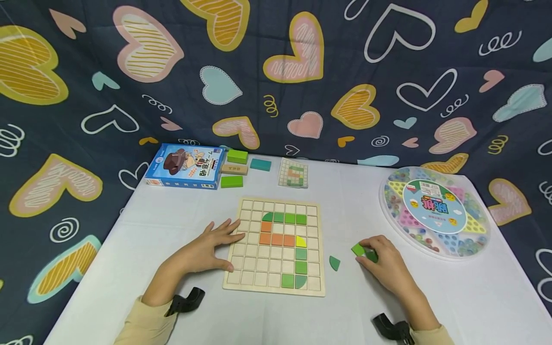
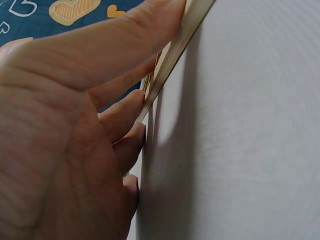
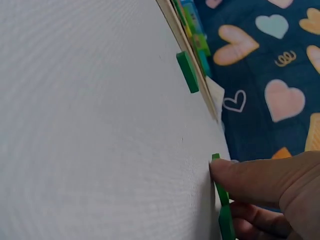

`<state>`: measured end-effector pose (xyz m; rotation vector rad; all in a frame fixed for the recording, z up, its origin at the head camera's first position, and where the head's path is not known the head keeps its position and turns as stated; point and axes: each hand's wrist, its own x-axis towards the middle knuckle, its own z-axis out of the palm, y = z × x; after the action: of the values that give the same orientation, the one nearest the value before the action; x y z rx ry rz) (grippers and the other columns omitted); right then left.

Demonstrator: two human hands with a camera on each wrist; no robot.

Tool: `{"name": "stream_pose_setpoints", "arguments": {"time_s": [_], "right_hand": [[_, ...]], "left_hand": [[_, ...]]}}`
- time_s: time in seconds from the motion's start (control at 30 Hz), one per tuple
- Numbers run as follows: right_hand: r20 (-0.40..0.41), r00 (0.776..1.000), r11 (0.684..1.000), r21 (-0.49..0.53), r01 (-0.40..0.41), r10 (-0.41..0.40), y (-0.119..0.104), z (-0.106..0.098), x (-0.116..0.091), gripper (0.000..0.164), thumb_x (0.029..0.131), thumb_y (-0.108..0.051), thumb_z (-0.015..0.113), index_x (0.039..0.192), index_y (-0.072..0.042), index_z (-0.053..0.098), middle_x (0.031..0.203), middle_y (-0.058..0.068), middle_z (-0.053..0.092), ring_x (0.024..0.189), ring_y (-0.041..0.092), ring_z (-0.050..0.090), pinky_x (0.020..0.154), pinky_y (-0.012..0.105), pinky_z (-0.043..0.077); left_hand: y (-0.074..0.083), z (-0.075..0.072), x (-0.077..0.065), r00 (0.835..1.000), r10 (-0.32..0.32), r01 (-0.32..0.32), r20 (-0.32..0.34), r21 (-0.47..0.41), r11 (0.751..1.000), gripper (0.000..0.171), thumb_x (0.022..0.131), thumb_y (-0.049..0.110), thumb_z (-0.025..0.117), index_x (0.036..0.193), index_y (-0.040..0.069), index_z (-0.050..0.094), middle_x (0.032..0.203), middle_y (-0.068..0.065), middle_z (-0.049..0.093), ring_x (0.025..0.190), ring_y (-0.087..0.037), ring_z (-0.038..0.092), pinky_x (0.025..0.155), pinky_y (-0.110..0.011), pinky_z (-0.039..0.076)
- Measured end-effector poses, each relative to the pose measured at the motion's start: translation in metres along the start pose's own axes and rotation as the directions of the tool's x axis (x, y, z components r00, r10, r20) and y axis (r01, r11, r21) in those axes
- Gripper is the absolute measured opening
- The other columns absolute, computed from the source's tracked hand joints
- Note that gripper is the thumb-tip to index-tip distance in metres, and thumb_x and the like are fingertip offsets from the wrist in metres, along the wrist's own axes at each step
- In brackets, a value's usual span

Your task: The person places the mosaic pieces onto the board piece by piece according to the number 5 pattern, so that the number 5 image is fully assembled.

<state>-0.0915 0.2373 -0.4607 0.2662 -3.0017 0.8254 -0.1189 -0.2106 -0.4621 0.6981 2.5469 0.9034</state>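
Note:
A wooden grid board point(image 1: 248, 254) lies flat on the white table, with green, orange and yellow tiles set in some of its squares. Spread fingers of my left hand point(image 1: 207, 251) rest on the board's left edge; the left wrist view shows the thumb point(image 2: 150, 25) at the board's side. To the right of the board, my right hand point(image 1: 385, 262) pinches a light green tile point(image 1: 357, 249) and a darker green tile point(image 1: 371, 255) between thumb and fingers, low over the cloth. Between board and right hand lies a dark green quarter-round tile point(image 1: 334, 263).
A blue game box point(image 1: 185, 166) sits at the back left, beside green blocks point(image 1: 232, 181), a wooden block point(image 1: 234, 169) and a teal block point(image 1: 260, 165). Behind the board is a pattern card point(image 1: 293, 173). A round marble-game case point(image 1: 435, 213) stands at the right.

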Motion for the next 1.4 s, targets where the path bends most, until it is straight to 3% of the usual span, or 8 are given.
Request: {"name": "stream_pose_setpoints", "arguments": {"time_s": [0.2,0.4,0.57,0.77,0.97,1.1,1.4], "right_hand": [[-0.028,0.997,0.998,-0.004,0.065,-0.065,-0.007,0.005,-0.001,0.028,0.079,-0.010,0.074,0.106,-0.007,0.066,0.105,0.006,0.062,0.099,0.024,0.059,0.084,0.045,0.048],[-0.040,0.981,0.979,0.071,0.192,-0.189,-0.035,0.011,-0.003,0.032,0.075,-0.008,0.077,0.105,-0.014,0.066,0.104,-0.005,0.063,0.100,0.015,0.060,0.085,0.038,0.050],[0.035,0.963,0.949,0.185,0.255,-0.266,-0.067,0.022,-0.003,0.032,0.077,-0.012,0.078,0.106,-0.020,0.066,0.105,-0.014,0.061,0.099,0.006,0.059,0.085,0.029,0.052],[0.160,0.929,0.916,0.286,0.281,-0.335,-0.101,0.040,-0.003,0.028,0.081,-0.017,0.075,0.107,-0.021,0.067,0.107,-0.015,0.060,0.100,0.004,0.057,0.086,0.028,0.051],[0.219,0.878,0.897,0.226,0.380,-0.427,-0.121,0.061,-0.001,0.025,0.081,-0.018,0.074,0.106,-0.017,0.068,0.105,-0.011,0.060,0.097,0.004,0.054,0.084,0.026,0.050],[0.235,0.855,0.886,0.171,0.431,-0.462,-0.129,0.070,0.000,0.024,0.082,-0.019,0.074,0.105,-0.017,0.068,0.104,-0.011,0.060,0.099,0.005,0.053,0.086,0.026,0.049],[0.230,0.838,0.869,0.104,0.484,-0.494,-0.137,0.077,0.001,0.025,0.081,-0.022,0.074,0.105,-0.016,0.069,0.100,-0.009,0.060,0.095,0.006,0.053,0.085,0.025,0.049]], "left_hand": [[0.000,0.001,0.000,1.000,-0.008,0.008,0.002,-0.005,1.000,0.081,0.067,0.041,0.081,0.138,0.015,0.051,0.157,-0.005,0.023,0.146,-0.033,0.013,0.115,-0.059,-0.002],[0.000,0.001,-0.001,1.000,-0.010,0.010,0.004,-0.007,1.000,0.081,0.067,0.040,0.081,0.138,0.015,0.051,0.157,-0.006,0.023,0.146,-0.033,0.013,0.115,-0.059,-0.002],[0.000,0.001,-0.001,1.000,-0.009,0.009,0.002,-0.004,1.000,0.081,0.066,0.040,0.081,0.138,0.015,0.051,0.157,-0.006,0.023,0.146,-0.033,0.014,0.115,-0.059,-0.002],[0.000,0.001,0.002,1.000,-0.010,0.010,0.002,-0.009,1.000,0.081,0.066,0.040,0.081,0.138,0.015,0.051,0.157,-0.005,0.023,0.146,-0.032,0.012,0.115,-0.058,-0.002],[0.000,0.001,0.004,1.000,-0.008,0.009,0.005,-0.007,1.000,0.081,0.066,0.039,0.081,0.137,0.015,0.051,0.157,-0.004,0.023,0.146,-0.031,0.012,0.116,-0.058,-0.002],[0.001,0.001,0.003,1.000,-0.011,0.011,0.003,-0.005,1.000,0.081,0.066,0.040,0.081,0.137,0.016,0.052,0.157,-0.005,0.024,0.146,-0.031,0.012,0.116,-0.057,-0.002],[0.000,0.001,0.001,1.000,-0.008,0.008,0.000,0.002,1.000,0.081,0.066,0.040,0.081,0.137,0.016,0.052,0.157,-0.006,0.024,0.146,-0.032,0.013,0.116,-0.058,-0.002]]}}
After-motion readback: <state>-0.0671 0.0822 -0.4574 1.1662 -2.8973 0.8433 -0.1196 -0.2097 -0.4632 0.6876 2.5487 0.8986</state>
